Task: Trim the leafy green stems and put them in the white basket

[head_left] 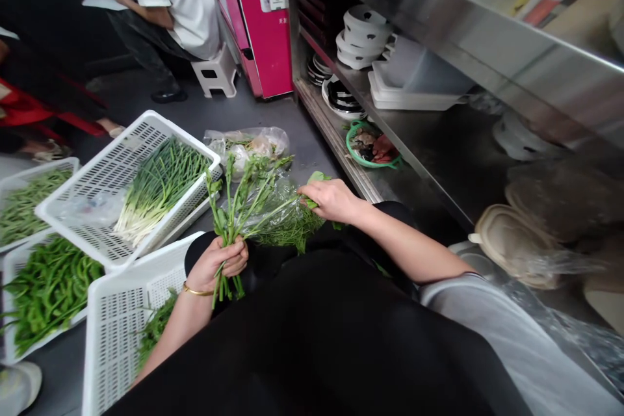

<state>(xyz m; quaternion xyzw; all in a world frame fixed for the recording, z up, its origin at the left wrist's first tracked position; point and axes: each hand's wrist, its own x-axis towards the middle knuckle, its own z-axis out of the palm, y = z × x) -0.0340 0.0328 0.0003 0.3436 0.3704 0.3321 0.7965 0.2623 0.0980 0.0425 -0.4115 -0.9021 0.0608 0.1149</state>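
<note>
Four white baskets [112,312] at left: two of beans [49,286], one of scallions [156,185], one of greens. Left hand [218,263] clenched round one stem bunch [238,201], upright over lap. Right hand [331,200] grasping leaves at bag [280,205].

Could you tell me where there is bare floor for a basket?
Bare grey floor lies between the white stool, the scallion basket and the plastic bag. Crowded: stacked baskets at left, greens in the left hand.
</note>
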